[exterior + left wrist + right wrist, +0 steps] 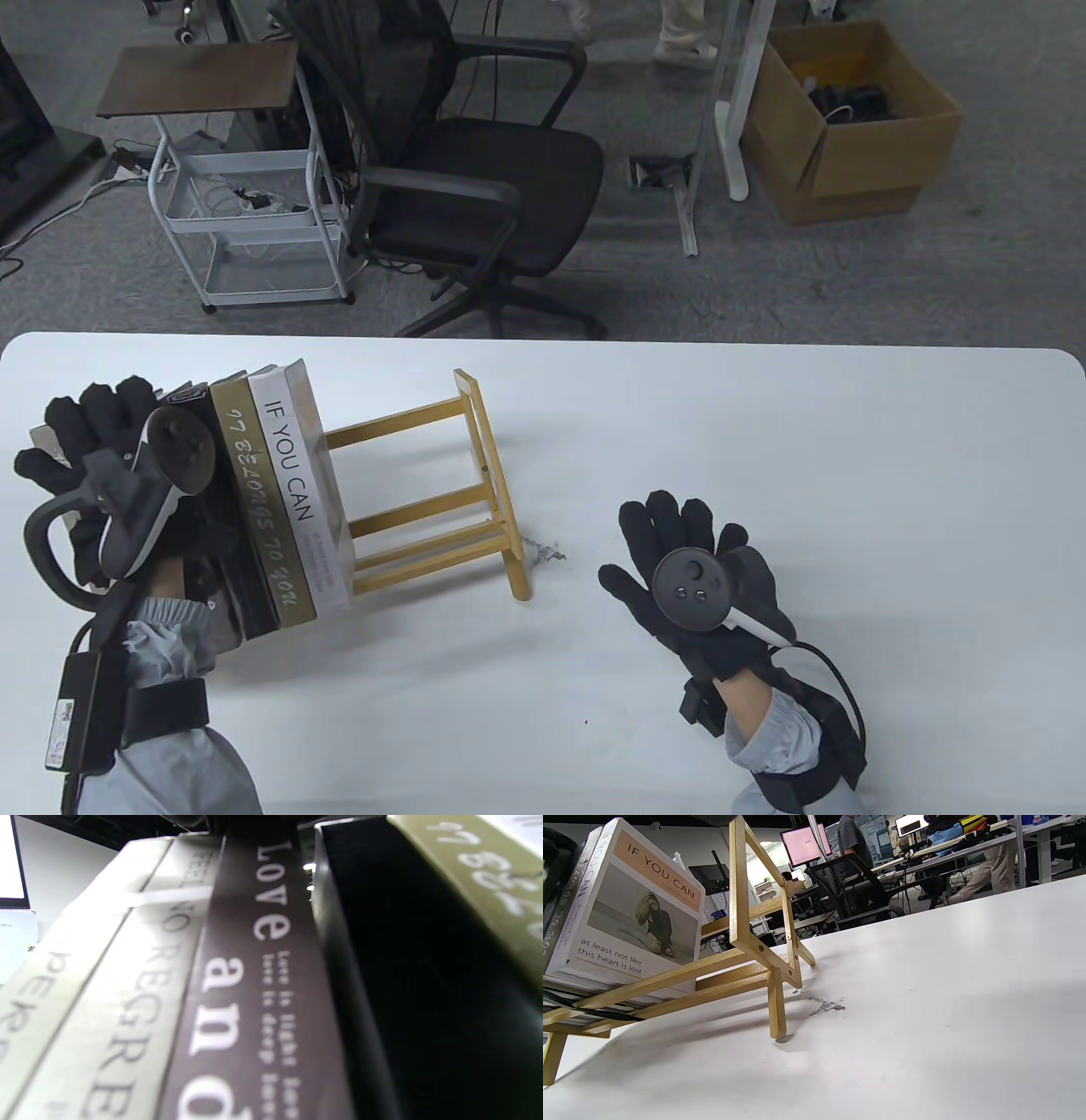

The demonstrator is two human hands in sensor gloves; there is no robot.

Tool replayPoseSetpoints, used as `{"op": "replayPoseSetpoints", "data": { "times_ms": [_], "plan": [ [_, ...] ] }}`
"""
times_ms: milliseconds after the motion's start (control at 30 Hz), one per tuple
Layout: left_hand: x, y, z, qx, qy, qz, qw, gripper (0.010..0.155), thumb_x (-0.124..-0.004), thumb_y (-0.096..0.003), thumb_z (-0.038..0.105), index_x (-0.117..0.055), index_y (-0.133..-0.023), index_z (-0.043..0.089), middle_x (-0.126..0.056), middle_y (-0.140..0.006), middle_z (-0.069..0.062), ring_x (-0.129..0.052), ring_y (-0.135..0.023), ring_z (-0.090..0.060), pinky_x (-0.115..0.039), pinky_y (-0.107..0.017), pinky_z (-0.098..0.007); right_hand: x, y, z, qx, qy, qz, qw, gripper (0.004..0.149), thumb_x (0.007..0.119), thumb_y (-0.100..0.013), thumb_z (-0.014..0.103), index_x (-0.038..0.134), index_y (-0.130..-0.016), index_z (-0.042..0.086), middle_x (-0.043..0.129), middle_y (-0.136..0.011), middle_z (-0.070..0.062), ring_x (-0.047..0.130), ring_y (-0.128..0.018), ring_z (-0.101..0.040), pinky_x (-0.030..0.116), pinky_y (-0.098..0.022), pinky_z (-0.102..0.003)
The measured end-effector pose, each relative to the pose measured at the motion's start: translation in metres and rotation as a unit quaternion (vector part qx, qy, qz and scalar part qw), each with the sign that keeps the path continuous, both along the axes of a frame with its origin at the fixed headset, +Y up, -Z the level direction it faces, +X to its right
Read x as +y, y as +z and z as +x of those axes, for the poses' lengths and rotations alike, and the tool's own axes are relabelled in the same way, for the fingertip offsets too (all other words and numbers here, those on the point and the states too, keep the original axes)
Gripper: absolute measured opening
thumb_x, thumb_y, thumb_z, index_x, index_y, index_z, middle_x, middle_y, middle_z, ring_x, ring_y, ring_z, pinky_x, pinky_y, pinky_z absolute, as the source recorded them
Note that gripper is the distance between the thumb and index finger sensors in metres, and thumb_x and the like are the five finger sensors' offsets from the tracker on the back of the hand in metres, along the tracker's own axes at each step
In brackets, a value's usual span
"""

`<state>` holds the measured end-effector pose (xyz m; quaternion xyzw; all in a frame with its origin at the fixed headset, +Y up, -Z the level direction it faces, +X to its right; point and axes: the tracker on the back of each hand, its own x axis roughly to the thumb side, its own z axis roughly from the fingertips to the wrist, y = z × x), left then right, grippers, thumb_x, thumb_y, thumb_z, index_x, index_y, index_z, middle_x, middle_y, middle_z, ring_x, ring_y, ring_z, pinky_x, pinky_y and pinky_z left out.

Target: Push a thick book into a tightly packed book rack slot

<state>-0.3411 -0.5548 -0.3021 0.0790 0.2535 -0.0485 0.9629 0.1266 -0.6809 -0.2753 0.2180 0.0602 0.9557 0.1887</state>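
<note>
A wooden book rack (424,501) stands on the white table (806,424). Books fill its left part, spines up: a white one "IF YOU CAN" (297,475), a gold one (254,501), a thick black one (250,594), and more under my left hand. My left hand (76,433) rests on top of the books with its fingers spread over their far ends. The left wrist view shows the spines close up: white (127,1005), brown "LOVE and" (254,984), black (424,984), gold (488,870). My right hand (679,543) lies flat and empty on the table, right of the rack (742,942).
The right half of the rack holds no books. A dark scuff mark (547,553) is on the table by the rack's front right leg. Beyond the table's far edge stand an office chair (484,170), a wire cart (246,212) and a cardboard box (857,119).
</note>
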Motion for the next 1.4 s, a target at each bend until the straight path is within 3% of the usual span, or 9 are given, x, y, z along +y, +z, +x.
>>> {"op": "replayPoseSetpoints", "data": {
  "times_ms": [267,800,967,1167,1400],
  "plan": [
    [-0.007,-0.006,0.000,0.000,0.024,-0.016,1.000,0.054,-0.049,-0.0721,0.038,-0.034,-0.124,0.031,-0.034,-0.130,-0.005,-0.023,-0.122,-0.041,-0.027,-0.079,-0.075,-0.001,0.000,0.000,-0.001,0.003,-0.004,1.000,0.077,0.052,-0.069,0.044,0.024,-0.121,-0.005,0.015,-0.119,-0.045,0.010,-0.095,-0.077,0.005,-0.049,-0.087],
    [-0.009,-0.007,0.006,0.009,-0.007,-0.016,1.000,0.054,-0.045,-0.0720,0.038,-0.030,-0.123,0.028,-0.034,-0.129,-0.008,-0.027,-0.122,-0.042,-0.031,-0.079,-0.075,0.001,-0.001,0.002,-0.008,-0.003,0.000,1.000,0.077,0.052,-0.069,0.044,0.024,-0.121,-0.005,0.015,-0.119,-0.045,0.011,-0.095,-0.077,0.005,-0.050,-0.087],
    [-0.004,-0.007,0.007,0.019,-0.013,-0.038,0.999,0.055,-0.046,-0.0721,0.039,-0.028,-0.124,0.029,-0.034,-0.130,-0.008,-0.027,-0.122,-0.042,-0.030,-0.079,-0.076,-0.001,-0.001,0.002,-0.010,0.000,-0.002,1.000,0.077,0.052,-0.069,0.044,0.024,-0.121,-0.005,0.015,-0.119,-0.045,0.011,-0.095,-0.077,0.005,-0.050,-0.087],
    [0.005,-0.002,0.021,0.014,-0.015,0.029,0.999,0.055,-0.049,-0.0724,0.041,-0.037,-0.124,0.025,-0.041,-0.128,-0.016,-0.037,-0.119,-0.047,-0.036,-0.080,-0.074,0.000,-0.001,0.002,-0.008,-0.004,0.000,1.000,0.077,0.052,-0.069,0.043,0.024,-0.121,-0.005,0.015,-0.119,-0.045,0.010,-0.095,-0.077,0.005,-0.050,-0.087],
    [0.033,0.011,0.062,-0.044,-0.022,0.083,0.995,0.056,-0.050,-0.0727,0.042,-0.037,-0.124,0.025,-0.043,-0.127,-0.017,-0.041,-0.118,-0.048,-0.040,-0.081,-0.071,0.001,0.000,0.002,-0.005,-0.006,0.003,1.000,0.077,0.052,-0.069,0.043,0.024,-0.121,-0.005,0.015,-0.119,-0.045,0.010,-0.095,-0.077,0.005,-0.049,-0.087]
  ]
}}
